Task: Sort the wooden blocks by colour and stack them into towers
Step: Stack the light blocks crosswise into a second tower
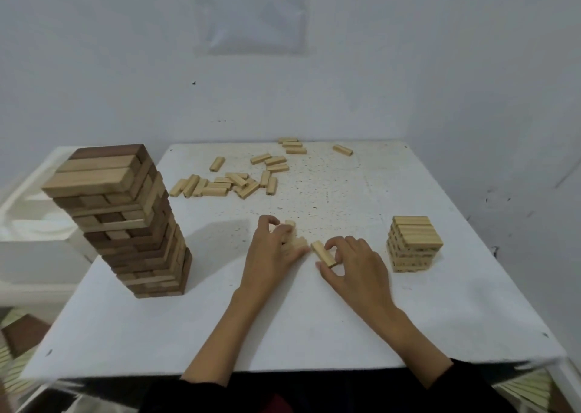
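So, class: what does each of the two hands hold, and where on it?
The right hand pinches one light block by its long sides, near the end closer to the person. The left hand covers a few light blocks; the grip cannot be told.

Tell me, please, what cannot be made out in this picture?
- Head view: blocks under the left hand; fingers hide their number.
- Sheet on the wall: text blurred, top cut off.
- Tall tower: far faces hidden.
- Block at right hand: grip unclear.
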Demonstrator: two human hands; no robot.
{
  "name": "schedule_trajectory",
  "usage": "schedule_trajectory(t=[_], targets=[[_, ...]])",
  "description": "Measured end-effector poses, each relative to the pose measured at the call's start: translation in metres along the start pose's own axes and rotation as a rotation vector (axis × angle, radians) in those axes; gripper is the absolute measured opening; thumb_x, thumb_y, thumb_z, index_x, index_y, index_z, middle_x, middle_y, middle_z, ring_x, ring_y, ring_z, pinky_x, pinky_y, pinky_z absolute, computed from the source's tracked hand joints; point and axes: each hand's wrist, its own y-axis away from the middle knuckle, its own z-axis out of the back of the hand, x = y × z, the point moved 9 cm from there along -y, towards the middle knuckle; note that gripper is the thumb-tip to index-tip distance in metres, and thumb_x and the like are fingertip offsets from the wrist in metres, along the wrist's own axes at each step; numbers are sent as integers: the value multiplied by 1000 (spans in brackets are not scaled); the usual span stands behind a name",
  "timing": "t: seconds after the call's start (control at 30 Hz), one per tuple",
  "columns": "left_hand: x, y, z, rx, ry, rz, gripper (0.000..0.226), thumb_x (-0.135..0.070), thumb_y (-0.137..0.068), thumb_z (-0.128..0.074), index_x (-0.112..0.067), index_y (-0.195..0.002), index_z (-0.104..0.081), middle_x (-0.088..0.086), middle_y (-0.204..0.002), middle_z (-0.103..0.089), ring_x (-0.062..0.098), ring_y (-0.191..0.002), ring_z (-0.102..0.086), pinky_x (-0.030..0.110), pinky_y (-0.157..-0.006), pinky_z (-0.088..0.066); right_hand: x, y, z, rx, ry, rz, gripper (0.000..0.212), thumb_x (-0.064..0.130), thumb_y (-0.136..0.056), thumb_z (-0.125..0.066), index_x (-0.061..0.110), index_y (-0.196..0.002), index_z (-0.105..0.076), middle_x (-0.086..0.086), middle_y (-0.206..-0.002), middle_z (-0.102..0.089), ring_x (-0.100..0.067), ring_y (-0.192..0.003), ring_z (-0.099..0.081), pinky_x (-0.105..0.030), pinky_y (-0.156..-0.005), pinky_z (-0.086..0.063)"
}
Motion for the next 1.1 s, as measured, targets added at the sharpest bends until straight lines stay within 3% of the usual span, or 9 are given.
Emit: schedule_trajectory(t=[0.1,0.23,0.5,0.6,0.67,0.73,0.9,1.0,1.1], targets=[[6,9,12,15,88,44,46,-42,-80,-72,-20,-119,-60,-6,-112,-40,7,-75,-54,8,-68,-38,-5,0,-9,175,-135,-65,36,44,-73,-75,29,-102,-59,14,-74,-50,-6,-72,-48,-19,-56,-32],[11,11,26,65,156,70,39,-21,-74,-80,-21,-109,-64,-3,-96,-54,7,-70,-59,11,-65,-45,-8,-4,-25,436,-321,-100,48,41,-75,-75,32,-118,-56,12,-83,-57,2,-76,-45,-16,-65,-35],[1,8,10,137,156,44,8,-21,-84,-71,-16,-88,-75,-9,-72,-66,-3,-66,-59,9,-65,-43,-15,-16,-29,410,-269,-94,58,42,-74,-75,29,-126,-54,7,-93,-54,-6,-88,-44,-24,-76,-43],[-2,-4,25,24,41,-46,19,-28,-85,-69,-22,-103,-70,-13,-95,-63,4,-87,-55,24,-75,-43,-17,-16,-29,424,-291,-89,62,42,-72,-76,29,-127,-52,8,-97,-51,-6,-90,-42,-24,-78,-42],[4,-14,22,94,-61,-60,48,-33,-80,-73,-24,-125,-59,-15,-117,-50,9,-110,-41,24,-85,-34,-18,-15,-32,464,-298,-83,68,43,-70,-78,31,-130,-48,9,-100,-50,-5,-93,-40,-21,-78,-40],[12,-19,10,229,-74,-58,63,-32,-76,-76,-22,-133,-52,-12,-126,-47,13,-120,-36,22,-91,-28,-17,-16,-35,491,-301,-67,67,43,-69,-78,32,-129,-49,11,-101,-49,-4,-93,-39,-15,-74,-36],[20,-13,8,289,55,-116,40,-15,-74,-78,-28,-108,-62,-14,-111,-54,8,-105,-52,9,-82,-35,-16,-20,-37,499,-340,-66,58,41,-67,-80,35,-119,-54,12,-97,-50,3,-88,-40,-10,-70,-33],[19,-5,9,406,132,-127,54,-12,-73,-79,-35,-116,-55,-15,-116,-56,-4,-103,-53,8,-86,-39,-14,-20,-39,503,-345,-61,58,41,-66,-81,36,-118,-55,13,-98,-50,-1,-90,-41,-15,-74,-37],[13,0,2,499,162,-135,67,-16,-69,-83,-37,-123,-48,-14,-116,-57,-4,-104,-53,10,-90,-42,-11,-21,-40,483,-353,-54,60,41,-66,-81,35,-120,-55,12,-99,-50,-7,-94,-43,-19,-78,-38]])
